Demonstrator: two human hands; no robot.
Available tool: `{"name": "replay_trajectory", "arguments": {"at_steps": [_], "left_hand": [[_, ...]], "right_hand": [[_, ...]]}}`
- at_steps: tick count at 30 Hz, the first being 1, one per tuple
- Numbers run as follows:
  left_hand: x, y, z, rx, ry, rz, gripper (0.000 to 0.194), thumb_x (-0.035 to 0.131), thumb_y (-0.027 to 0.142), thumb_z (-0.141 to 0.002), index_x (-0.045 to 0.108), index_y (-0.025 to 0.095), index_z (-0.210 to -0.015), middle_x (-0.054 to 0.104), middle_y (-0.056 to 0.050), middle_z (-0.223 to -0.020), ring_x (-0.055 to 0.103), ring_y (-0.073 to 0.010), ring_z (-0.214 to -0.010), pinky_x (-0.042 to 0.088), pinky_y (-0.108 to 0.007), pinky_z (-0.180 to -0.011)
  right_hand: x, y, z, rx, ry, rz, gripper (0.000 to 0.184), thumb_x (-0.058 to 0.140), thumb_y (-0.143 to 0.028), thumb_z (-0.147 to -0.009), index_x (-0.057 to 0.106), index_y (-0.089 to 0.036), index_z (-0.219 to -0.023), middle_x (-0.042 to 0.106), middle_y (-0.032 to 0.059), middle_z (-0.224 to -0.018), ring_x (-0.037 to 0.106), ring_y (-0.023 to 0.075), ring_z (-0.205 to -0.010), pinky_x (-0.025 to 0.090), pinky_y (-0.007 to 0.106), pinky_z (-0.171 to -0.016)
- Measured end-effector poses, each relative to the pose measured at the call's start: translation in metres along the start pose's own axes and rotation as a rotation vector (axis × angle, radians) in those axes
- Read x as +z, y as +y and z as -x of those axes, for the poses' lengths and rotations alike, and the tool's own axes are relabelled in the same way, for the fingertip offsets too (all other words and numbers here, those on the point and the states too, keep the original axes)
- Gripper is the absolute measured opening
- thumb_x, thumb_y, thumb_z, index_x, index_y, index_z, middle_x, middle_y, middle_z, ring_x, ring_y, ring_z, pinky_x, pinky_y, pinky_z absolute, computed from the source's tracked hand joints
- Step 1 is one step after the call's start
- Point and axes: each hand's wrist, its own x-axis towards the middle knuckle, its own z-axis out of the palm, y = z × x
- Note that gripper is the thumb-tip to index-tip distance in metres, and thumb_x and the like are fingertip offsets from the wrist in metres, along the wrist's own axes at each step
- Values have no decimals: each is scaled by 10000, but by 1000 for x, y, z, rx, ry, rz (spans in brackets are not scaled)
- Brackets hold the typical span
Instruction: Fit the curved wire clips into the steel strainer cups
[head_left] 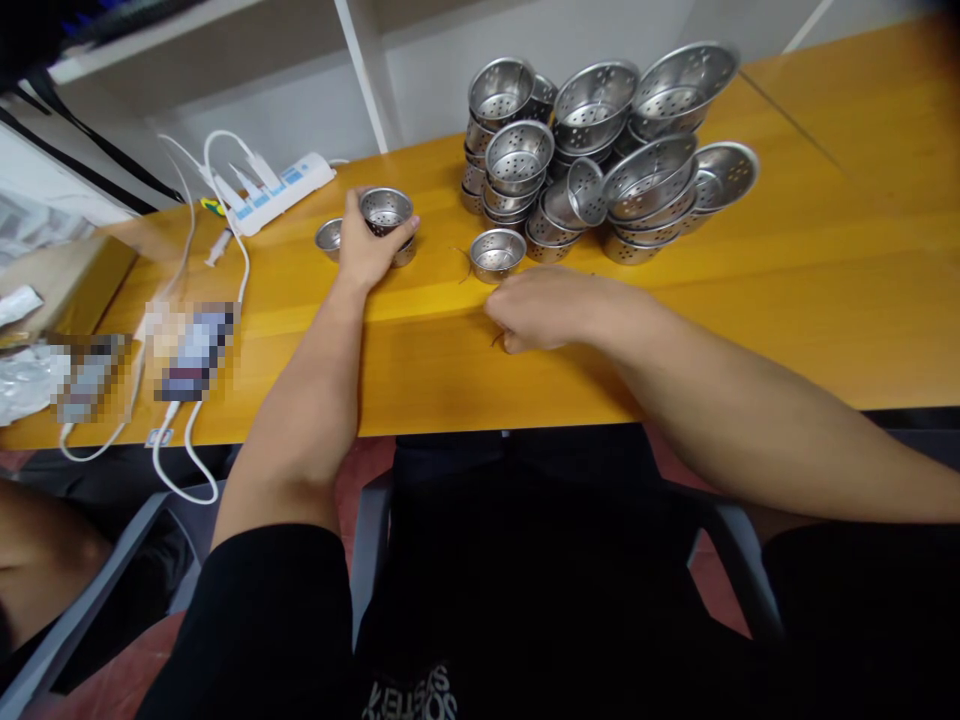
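On my feed, the yellow-brown bench [825, 280] spans the upper half of the frame. Biggest group on it: stacks of perforated metal cups [589, 195], top centre to upper right, one cup in there tipped over. Box [105, 270] at left edge; white power strip [289, 195] upper left, cords plugged in. Right hand [551, 305], just right of centre: fingers curled together in a fist, just beside a lone cup [497, 252], which stands upright. Left hand [369, 245], left of centre: I've got its fingers clamped round a held cup [386, 208], mouth up, more metal showing below it. Small cup [328, 238] just left of that hand, partly hidden. Thin strand [496, 340] by the right fingertips; can't tell if they pinch it.
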Motion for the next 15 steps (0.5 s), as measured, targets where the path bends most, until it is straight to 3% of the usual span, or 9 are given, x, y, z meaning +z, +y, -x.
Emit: {"name": "replay_trajectory", "arguments": {"at_steps": [6, 9, 11, 15], "left_hand": [[1, -8, -2, 38, 45, -108, 1052, 547, 1240, -940, 471, 337, -1475, 809, 80, -1131, 601, -170, -1358, 442, -592, -1291], [2, -3, -3, 63, 106, -57, 1113, 699, 1223, -894, 455, 325, -1504, 809, 55, -1236, 599, -171, -1326, 468, -569, -1299], [3, 4, -4, 98, 142, -36, 1107, 816, 1173, -888, 456, 330, -1509, 801, 23, -1358, 620, -182, -1346, 495, -555, -1315], [7, 22, -11, 113, 177, 55, 1008, 1081, 901, -844, 525, 390, -1513, 756, -62, -1534, 700, -328, -1532, 564, -579, -1369]], "right_hand": [[8, 7, -8, -46, 111, -77, 131, 844, -237, -1131, 936, -166, -1190, 920, 168, -1135, 800, 312, -893, 391, 412, -708], [19, 16, -18, -134, 248, -235, 81, 794, -154, -1072, 844, -199, -1117, 874, 114, -1046, 748, 281, -872, 413, 389, -728], [26, 22, -25, -221, 340, -390, 158, 779, -96, -1017, 791, -223, -1110, 844, 64, -978, 722, 256, -850, 454, 371, -765], [38, 29, -36, -303, 572, -649, 282, 765, -106, -1028, 787, -237, -1277, 832, 33, -989, 736, 250, -857, 540, 378, -858]]}}
